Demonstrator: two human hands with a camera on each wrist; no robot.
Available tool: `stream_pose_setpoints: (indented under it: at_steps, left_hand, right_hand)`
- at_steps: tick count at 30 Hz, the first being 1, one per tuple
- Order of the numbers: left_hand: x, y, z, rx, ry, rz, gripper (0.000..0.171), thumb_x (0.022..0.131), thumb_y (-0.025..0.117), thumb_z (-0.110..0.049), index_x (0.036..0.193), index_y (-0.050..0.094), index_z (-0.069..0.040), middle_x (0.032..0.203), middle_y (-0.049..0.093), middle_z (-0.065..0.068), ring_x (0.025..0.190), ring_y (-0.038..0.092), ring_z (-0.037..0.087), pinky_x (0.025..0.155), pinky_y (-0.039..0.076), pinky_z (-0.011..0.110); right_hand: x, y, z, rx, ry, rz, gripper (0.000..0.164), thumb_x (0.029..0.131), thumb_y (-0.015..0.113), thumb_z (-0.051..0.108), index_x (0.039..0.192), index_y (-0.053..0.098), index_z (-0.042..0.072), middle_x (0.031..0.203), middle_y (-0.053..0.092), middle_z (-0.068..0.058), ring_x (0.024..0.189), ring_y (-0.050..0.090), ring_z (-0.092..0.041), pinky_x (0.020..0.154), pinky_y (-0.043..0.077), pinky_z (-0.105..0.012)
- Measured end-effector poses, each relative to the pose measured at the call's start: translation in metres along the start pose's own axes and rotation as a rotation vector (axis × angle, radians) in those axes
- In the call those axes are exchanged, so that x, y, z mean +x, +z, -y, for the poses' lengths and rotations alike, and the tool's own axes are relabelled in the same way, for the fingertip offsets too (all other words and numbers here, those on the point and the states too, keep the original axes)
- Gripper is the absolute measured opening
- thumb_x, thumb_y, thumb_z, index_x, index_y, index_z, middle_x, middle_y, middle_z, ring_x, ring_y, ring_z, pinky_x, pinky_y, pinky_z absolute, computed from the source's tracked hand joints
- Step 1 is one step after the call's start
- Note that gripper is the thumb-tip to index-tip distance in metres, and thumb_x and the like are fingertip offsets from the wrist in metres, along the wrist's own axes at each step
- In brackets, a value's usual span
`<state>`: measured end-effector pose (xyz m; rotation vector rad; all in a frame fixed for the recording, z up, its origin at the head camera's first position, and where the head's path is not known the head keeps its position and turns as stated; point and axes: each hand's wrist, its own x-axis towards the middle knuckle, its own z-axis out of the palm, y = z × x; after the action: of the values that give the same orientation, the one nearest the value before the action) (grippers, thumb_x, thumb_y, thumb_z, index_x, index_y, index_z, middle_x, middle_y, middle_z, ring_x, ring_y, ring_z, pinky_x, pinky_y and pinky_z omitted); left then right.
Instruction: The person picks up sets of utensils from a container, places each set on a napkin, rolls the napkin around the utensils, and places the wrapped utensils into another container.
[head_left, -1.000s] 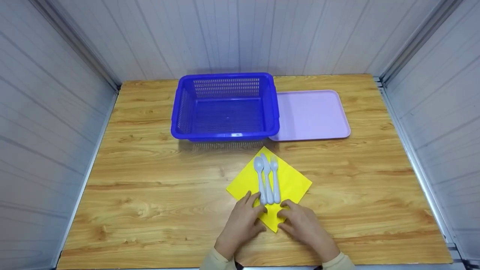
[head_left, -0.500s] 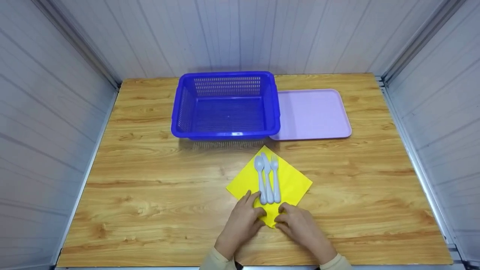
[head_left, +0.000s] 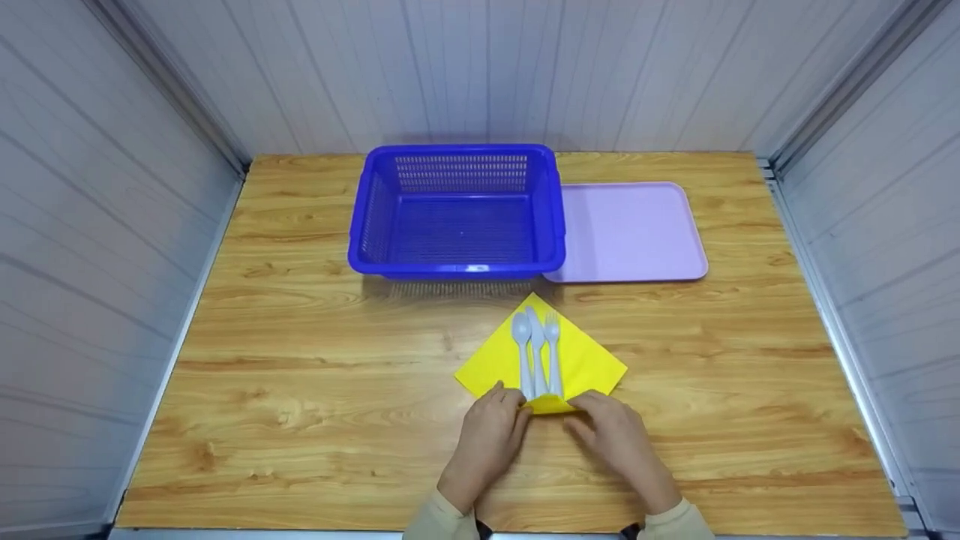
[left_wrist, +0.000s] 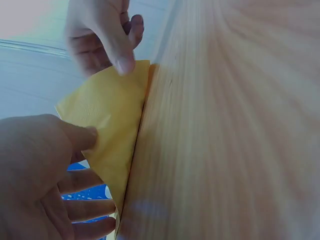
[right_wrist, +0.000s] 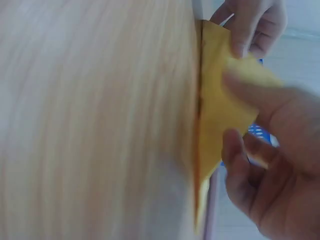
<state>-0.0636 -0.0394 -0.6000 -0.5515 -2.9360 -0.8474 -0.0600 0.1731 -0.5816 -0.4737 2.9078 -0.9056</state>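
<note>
In the head view a yellow napkin [head_left: 495,360] lies turned cornerwise, its near corner folded up over the handle ends of the cutlery. A pale spoon [head_left: 521,330], a knife [head_left: 536,337] and a fork [head_left: 553,334] lie side by side on it, heads pointing away. My left hand [head_left: 486,431] pinches the left end of the raised fold, thumb on the near face in the left wrist view. At the fold's other end, my right hand [head_left: 619,435] holds the napkin between thumb and curled fingers; its thumb is blurred in the right wrist view.
Beyond the napkin stands a blue plastic basket [head_left: 457,268] with slotted walls. A pink tray [head_left: 637,232] lies to its right, its left edge partly hidden by the basket. Pale panels enclose the wooden table [head_left: 300,390] at the back and sides.
The napkin's near corner has been lifted and folded away from me over the handle ends. Both hands have moved slightly forward with it; the cutlery has stayed in place.
</note>
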Motion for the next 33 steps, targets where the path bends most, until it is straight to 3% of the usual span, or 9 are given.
stream_pose_setpoints:
  at_steps: [4,9,12,14,17,20,24,26,33]
  left_hand:
    - [0.004,0.002,0.001,0.037,-0.046,-0.051,0.013,0.095,0.065,-0.024,0.095,0.06,-0.013,0.091,0.068,0.003,0.105,0.064,0.027,0.089,0.051,0.042]
    - [0.006,0.001,0.0,0.017,-0.1,-0.092,0.018,0.092,0.068,-0.021,0.102,0.058,-0.009,0.091,0.065,0.005,0.086,0.065,0.021,0.068,0.054,0.035]
    - [0.002,-0.003,-0.004,0.052,-0.079,-0.119,0.028,0.089,0.072,-0.018,0.11,0.058,-0.006,0.108,0.064,0.011,0.102,0.062,0.025,0.081,0.053,0.037]
    - [-0.001,-0.007,-0.009,0.109,-0.007,-0.115,0.03,0.089,0.07,-0.016,0.114,0.059,-0.005,0.119,0.061,0.014,0.114,0.058,0.028,0.093,0.049,0.04]
    - [-0.004,-0.01,-0.022,0.188,0.135,-0.042,0.033,0.093,0.062,-0.019,0.121,0.06,-0.002,0.131,0.056,0.015,0.128,0.048,0.03,0.105,0.038,0.042]
    - [-0.001,-0.004,-0.033,0.22,0.209,0.107,0.047,0.097,0.057,-0.028,0.135,0.053,-0.001,0.141,0.049,0.015,0.137,0.038,0.028,0.111,0.03,0.04]
    - [0.005,0.012,-0.036,0.315,0.153,0.27,0.071,0.098,0.052,-0.045,0.15,0.033,-0.001,0.155,0.029,0.017,0.145,0.019,0.029,0.114,0.021,0.039]
    - [0.006,0.019,-0.034,0.358,0.12,0.313,0.078,0.097,0.051,-0.051,0.152,0.026,-0.001,0.158,0.02,0.018,0.146,0.013,0.03,0.115,0.019,0.039]
    - [0.005,0.026,-0.032,0.353,0.111,0.317,0.087,0.093,0.052,-0.057,0.154,0.02,-0.004,0.159,0.01,0.021,0.146,0.007,0.033,0.116,0.015,0.041]
  right_hand:
    - [0.012,0.005,-0.004,0.044,0.074,-0.069,0.008,0.086,0.075,0.018,0.092,0.073,0.014,0.089,0.07,0.004,0.078,0.063,-0.01,0.069,0.053,-0.033]
    - [0.025,0.01,-0.007,0.096,0.165,-0.098,0.005,0.086,0.075,0.017,0.085,0.072,0.013,0.081,0.067,0.004,0.065,0.054,-0.008,0.062,0.049,-0.032]
    - [0.03,0.012,-0.007,0.101,0.212,-0.091,0.009,0.086,0.075,0.019,0.084,0.071,0.012,0.078,0.066,0.003,0.062,0.05,-0.009,0.061,0.048,-0.033]
    - [0.032,0.013,-0.007,0.088,0.222,-0.095,0.011,0.085,0.076,0.02,0.084,0.072,0.01,0.078,0.066,0.002,0.062,0.051,-0.01,0.061,0.049,-0.034]
    - [0.033,0.012,-0.008,0.071,0.235,-0.107,0.013,0.084,0.077,0.021,0.084,0.072,0.009,0.078,0.067,0.001,0.063,0.053,-0.011,0.062,0.05,-0.036]
    - [0.034,0.012,-0.009,0.065,0.246,-0.119,0.013,0.084,0.078,0.021,0.084,0.073,0.009,0.079,0.068,0.001,0.063,0.055,-0.011,0.063,0.051,-0.037]
    - [0.035,0.014,-0.011,0.057,0.24,-0.117,0.013,0.083,0.078,0.021,0.084,0.073,0.009,0.078,0.068,0.002,0.063,0.055,-0.011,0.062,0.051,-0.036]
    - [0.034,0.015,-0.011,0.05,0.235,-0.117,0.014,0.083,0.078,0.022,0.084,0.072,0.009,0.076,0.068,0.003,0.063,0.055,-0.009,0.062,0.051,-0.035]
    - [0.031,0.009,-0.013,-0.011,0.247,-0.17,0.021,0.081,0.08,0.029,0.084,0.072,0.009,0.071,0.061,0.003,0.06,0.053,-0.014,0.055,0.046,-0.035]
